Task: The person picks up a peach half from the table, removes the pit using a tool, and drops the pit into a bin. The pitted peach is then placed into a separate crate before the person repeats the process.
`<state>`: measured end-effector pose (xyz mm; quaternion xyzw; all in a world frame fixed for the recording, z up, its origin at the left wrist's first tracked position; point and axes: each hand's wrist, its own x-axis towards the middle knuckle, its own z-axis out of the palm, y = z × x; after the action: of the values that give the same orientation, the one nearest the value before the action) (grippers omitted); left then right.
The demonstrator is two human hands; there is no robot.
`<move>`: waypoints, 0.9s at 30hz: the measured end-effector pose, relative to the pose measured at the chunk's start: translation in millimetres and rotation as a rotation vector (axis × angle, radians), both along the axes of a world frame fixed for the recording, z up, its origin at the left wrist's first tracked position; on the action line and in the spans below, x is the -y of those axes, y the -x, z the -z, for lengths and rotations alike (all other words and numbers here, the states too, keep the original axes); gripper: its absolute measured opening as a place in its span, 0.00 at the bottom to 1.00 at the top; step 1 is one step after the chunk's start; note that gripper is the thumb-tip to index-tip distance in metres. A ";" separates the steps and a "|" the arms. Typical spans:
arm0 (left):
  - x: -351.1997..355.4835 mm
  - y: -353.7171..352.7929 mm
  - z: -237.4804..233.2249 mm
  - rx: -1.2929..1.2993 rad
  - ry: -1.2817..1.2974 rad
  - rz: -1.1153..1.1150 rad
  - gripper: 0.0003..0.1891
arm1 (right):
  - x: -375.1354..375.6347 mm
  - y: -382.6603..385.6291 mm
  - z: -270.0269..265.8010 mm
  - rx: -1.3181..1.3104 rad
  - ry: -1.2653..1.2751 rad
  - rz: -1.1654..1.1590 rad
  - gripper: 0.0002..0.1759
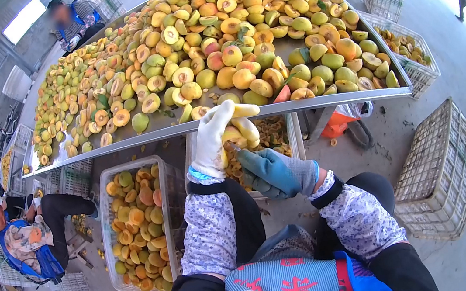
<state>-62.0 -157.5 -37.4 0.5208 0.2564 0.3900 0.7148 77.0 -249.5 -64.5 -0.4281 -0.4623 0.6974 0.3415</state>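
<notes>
My left hand [215, 139], in a white glove with yellowish fingers, is closed around a yellow peach half [232, 135] above a crate. My right hand [277, 170], in a blue-and-grey glove, grips a small hand tool [231, 146] whose tip meets the cut face of the fruit; the fingers hide most of the tool. Just beyond my hands is the metal-rimmed table [210, 122], heaped with halved yellow-green peaches [234, 77], many with stones showing. Beneath my hands stands a crate [295, 135] holding brown stones and scraps [274, 132].
A clear plastic crate of peach halves [139, 229] stands at my left. At right are an upturned white crate [437, 170] and a fruit-filled basket [408, 51]. An orange bag [337, 125] hangs beneath the table. Co-workers sit at left [26, 235] and far left [76, 20].
</notes>
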 end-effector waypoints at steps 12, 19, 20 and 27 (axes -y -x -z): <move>-33.2 11.4 28.0 0.770 0.367 -0.292 0.20 | -13.2 12.1 54.6 0.487 -0.553 0.314 0.26; -34.6 183.9 41.4 -0.215 -0.026 -0.960 0.19 | -12.8 -12.1 37.5 0.913 -0.566 0.416 0.17; -43.3 213.7 55.9 -0.587 -0.068 -1.030 0.18 | -14.3 -11.4 39.3 0.930 -0.576 0.433 0.17; -38.8 71.5 -6.0 -0.828 -0.799 -0.788 0.13 | -20.6 0.4 34.7 0.848 -0.580 0.450 0.18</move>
<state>-133.5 -118.7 -31.4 0.7178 0.5145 0.4541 0.1174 76.5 -228.9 -99.2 -0.6477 -0.6293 0.2183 0.3699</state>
